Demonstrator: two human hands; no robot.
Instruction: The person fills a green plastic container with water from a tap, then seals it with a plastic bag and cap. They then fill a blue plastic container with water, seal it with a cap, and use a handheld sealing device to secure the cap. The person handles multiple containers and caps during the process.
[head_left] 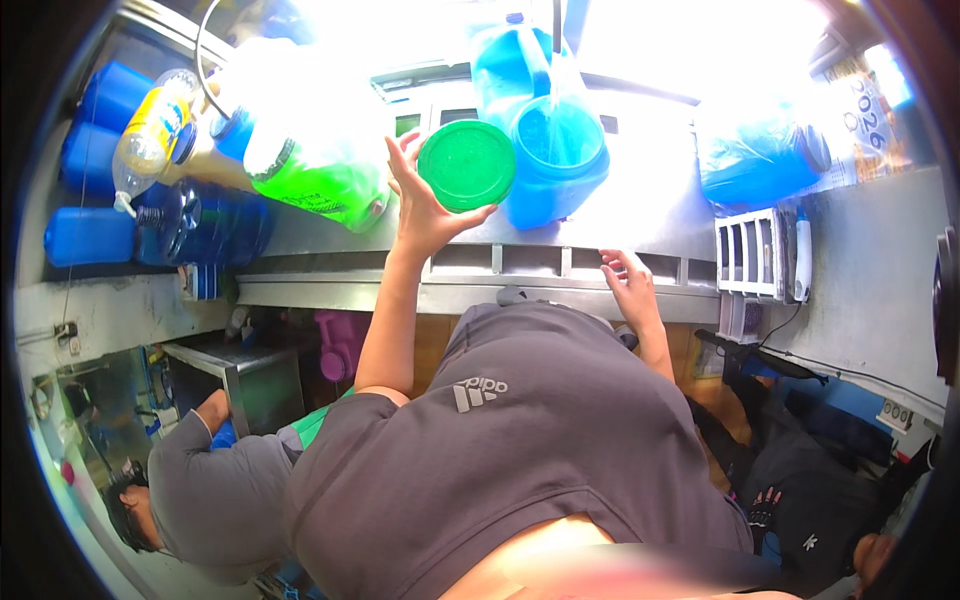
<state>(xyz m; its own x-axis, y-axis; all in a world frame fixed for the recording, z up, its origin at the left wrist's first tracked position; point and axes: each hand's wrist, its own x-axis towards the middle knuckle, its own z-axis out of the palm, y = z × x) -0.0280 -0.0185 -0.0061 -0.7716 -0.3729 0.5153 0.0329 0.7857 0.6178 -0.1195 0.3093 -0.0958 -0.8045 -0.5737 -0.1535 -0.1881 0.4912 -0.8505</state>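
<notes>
My left hand [425, 213] is raised over the metal counter. Its thumb and fingers grip the rim of a round green screw lid [467, 166], flat side showing. Just right of the lid stands a translucent blue water jug [548, 200], its wide round mouth uncovered. A thin spout [557, 28] hangs above that mouth; whether liquid runs from it is lost in the glare. Lower right, near the counter's front ledge, my right hand [628, 282] holds nothing, its fingers loosely bent and apart. Behind the jug is another light-blue container [500, 75].
A large bright-green container [325, 190] lies to the left, beside a clear bottle with a yellow label [160, 120] and several dark-blue jugs [100, 160]. On the right are a bagged blue jug [755, 165] and a white rack [752, 258]. People work at lower left [230, 490] and lower right [815, 490].
</notes>
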